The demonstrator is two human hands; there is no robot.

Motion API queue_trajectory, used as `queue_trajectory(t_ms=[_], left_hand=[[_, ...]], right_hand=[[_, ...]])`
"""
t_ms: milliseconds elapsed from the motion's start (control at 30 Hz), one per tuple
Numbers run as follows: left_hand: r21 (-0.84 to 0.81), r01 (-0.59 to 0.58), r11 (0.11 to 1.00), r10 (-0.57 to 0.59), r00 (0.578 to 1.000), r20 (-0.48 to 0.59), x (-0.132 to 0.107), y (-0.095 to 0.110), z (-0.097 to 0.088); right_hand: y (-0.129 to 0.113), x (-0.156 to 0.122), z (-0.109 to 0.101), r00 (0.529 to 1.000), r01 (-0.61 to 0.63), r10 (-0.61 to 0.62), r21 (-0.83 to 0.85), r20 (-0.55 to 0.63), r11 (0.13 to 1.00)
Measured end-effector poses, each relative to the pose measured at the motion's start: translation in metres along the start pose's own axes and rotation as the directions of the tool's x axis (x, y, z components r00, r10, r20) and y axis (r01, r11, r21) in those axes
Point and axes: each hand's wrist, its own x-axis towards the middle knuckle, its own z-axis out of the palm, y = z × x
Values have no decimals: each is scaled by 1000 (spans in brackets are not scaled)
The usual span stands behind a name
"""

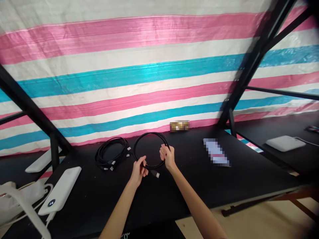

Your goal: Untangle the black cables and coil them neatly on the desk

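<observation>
Both my hands grip one coiled black USB cable [149, 133], held as a loop over the black table. My left hand [139, 171] pinches the loop at its lower left. Just right of those fingers a USB plug [156, 174] with a metal tip sticks out. My right hand [168, 156] is closed around the right side of the loop. To the left, a second bundle of coiled black cables [98, 153] lies on the table, with several metal plugs showing at its right and lower edges.
A white power bank [61, 191] with a plugged-in cord lies at left, beside a white power strip [32, 192]. A blurred flat item [216, 152] lies right, a blurred small box [179, 126] at the back. Black frame posts [249, 73] flank the table [189, 186]; a striped sheet [139, 73] hangs behind.
</observation>
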Motion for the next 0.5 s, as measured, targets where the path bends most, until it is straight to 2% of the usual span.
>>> queue_trajectory(t_ms=[100, 233, 400, 500], left_hand=[[11, 31, 999, -31, 996, 89, -5, 3, -1], [38, 27, 999, -33, 983, 183, -10, 5, -2], [61, -55, 997, 47, 991, 125, -14, 8, 2], [87, -75, 993, 62, 988, 139, -14, 8, 3]], right_hand=[[-6, 1, 1, 997, -67, 67, -6, 42, 998], [-6, 4, 0, 986, -150, 157, -108, 54, 983], [5, 9, -7, 990, -141, 134, -294, -44, 945], [9, 9, -12, 992, -119, 89, -384, -95, 916]])
